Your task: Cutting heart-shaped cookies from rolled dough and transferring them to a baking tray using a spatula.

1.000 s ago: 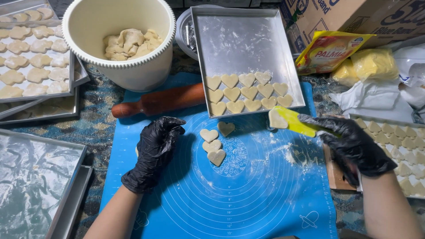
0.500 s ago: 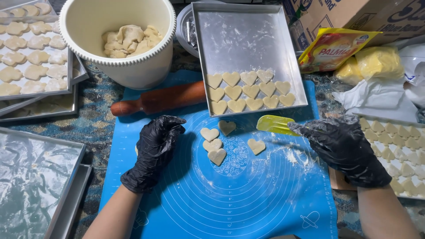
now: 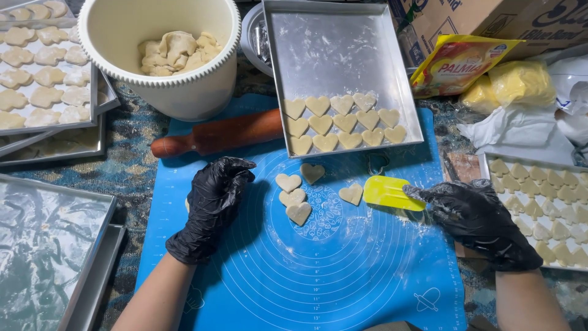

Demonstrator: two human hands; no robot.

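A black-gloved right hand [image 3: 474, 217] grips a flat yellow plastic scraper [image 3: 390, 192], its edge lying just beside a lone heart-shaped piece of pale dough [image 3: 351, 194] on the round-ruled blue silicone mat [image 3: 343, 276]. The step in hand appears to be lifting cut hearts toward the rectangular metal baking tray [image 3: 343, 55], already two rows full; the next move calls for sliding the blade cleanly beneath the dough. The black-gloved left hand [image 3: 214, 202] rests fingers-curled and empty on the mat, near four more hearts [image 3: 296, 190].

Right hand [image 3: 474, 217] holds yellow scraper [image 3: 392, 193] beside heart cutout [image 3: 351, 194]; left hand [image 3: 214, 199] flat on blue mat [image 3: 343, 270].
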